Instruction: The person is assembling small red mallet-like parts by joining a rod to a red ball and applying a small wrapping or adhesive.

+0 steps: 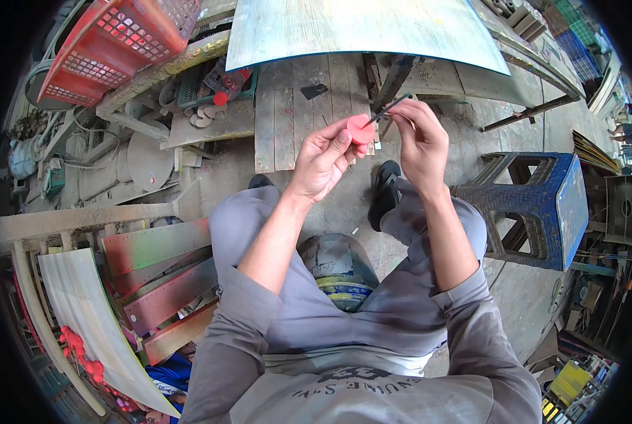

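One red disc (361, 130) is resting in the left hand (323, 157), out beyond the knees, with the thumb and fingers gripping its edge. The right hand (420, 134) is holding a thin dark stick (384, 109) between thumb and curled fingers, and the stick's lower end is meeting the disc's face; whether it is going in or only touching, I cannot tell. Wooden planks (281, 131) are lying beyond the left hand, with a large pale board (358, 27) stretching above them. A red basket (121, 56) is sitting at the upper left, and a blue stool (569, 208) is resting at the right.
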`<action>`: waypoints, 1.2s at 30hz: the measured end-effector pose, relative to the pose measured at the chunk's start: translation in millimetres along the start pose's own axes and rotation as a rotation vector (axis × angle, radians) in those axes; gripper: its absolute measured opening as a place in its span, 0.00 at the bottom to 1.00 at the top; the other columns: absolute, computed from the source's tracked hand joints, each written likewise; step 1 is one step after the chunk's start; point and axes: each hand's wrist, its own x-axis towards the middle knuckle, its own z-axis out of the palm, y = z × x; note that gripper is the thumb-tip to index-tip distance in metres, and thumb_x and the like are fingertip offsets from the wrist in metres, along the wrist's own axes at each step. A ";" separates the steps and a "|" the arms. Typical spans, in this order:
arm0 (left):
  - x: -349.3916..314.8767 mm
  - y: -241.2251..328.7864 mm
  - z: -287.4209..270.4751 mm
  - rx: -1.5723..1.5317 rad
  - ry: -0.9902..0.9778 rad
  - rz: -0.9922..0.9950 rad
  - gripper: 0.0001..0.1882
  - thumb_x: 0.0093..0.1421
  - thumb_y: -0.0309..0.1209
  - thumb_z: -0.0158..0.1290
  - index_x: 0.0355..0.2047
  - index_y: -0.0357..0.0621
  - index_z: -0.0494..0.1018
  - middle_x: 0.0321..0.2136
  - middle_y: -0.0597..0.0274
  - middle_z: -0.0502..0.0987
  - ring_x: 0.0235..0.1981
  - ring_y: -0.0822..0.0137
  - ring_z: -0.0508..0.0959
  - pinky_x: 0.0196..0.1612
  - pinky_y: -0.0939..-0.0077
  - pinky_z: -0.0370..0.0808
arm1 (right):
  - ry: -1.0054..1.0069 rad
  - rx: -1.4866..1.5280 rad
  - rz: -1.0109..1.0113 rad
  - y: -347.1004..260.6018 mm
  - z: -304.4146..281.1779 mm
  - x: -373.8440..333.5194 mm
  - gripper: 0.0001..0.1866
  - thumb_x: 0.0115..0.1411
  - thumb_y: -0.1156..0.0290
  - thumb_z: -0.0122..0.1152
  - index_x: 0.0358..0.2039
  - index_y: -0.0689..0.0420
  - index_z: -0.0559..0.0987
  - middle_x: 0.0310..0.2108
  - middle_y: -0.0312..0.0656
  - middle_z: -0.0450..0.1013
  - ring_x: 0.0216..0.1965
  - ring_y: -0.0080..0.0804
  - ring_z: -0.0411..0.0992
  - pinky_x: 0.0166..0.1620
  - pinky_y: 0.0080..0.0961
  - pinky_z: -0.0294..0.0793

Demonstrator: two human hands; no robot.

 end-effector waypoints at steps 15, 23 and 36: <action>2.7 -6.2 -1.8 0.189 0.182 0.059 0.20 0.61 0.32 0.53 0.52 0.37 0.70 0.40 0.57 0.77 0.35 0.69 0.78 0.43 0.76 0.77 | -0.123 -0.020 -0.152 -4.4 14.0 -6.2 0.12 0.48 0.88 0.57 0.34 0.63 0.78 0.35 0.45 0.73 0.40 0.40 0.73 0.42 0.28 0.72; 1.1 -2.9 -7.8 0.054 0.122 0.016 0.19 0.60 0.32 0.54 0.49 0.35 0.71 0.37 0.57 0.77 0.34 0.70 0.78 0.40 0.78 0.76 | -0.095 0.087 -0.040 -7.7 17.0 -6.3 0.11 0.49 0.89 0.56 0.33 0.64 0.78 0.35 0.43 0.74 0.39 0.37 0.74 0.44 0.27 0.72; -1.3 2.3 -5.2 0.042 0.222 0.027 0.18 0.62 0.31 0.51 0.50 0.35 0.70 0.38 0.57 0.77 0.34 0.70 0.77 0.41 0.79 0.75 | -0.157 0.060 -0.174 -16.5 15.6 -10.6 0.12 0.48 0.89 0.54 0.33 0.63 0.77 0.35 0.45 0.74 0.38 0.39 0.74 0.42 0.27 0.73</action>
